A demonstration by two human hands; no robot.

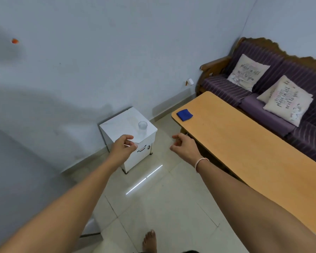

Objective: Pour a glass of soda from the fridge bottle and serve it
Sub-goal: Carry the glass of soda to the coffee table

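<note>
Our left hand (124, 144) reaches forward with its fingers loosely curled and nothing in them, held in front of the near corner of the small white cabinet (120, 123). Our right hand (183, 147) is out to the side, well apart from the left, half curled and also empty, just beside the near end of the long wooden table (244, 143).

The glass (142, 127) stands upright on the cabinet top near its right edge, just beyond the left hand. It looks clear and empty. We judge it light but fragile, and its smooth wall will be slippery, so we should wrap the fingers around the middle of the wall, not pinch the rim.

No soda bottle or fridge shows, so pouring looks not yet begun. On the table lies a folded blue cloth (184, 115); behind it stands a purple sofa (263, 106) with cushions.
</note>
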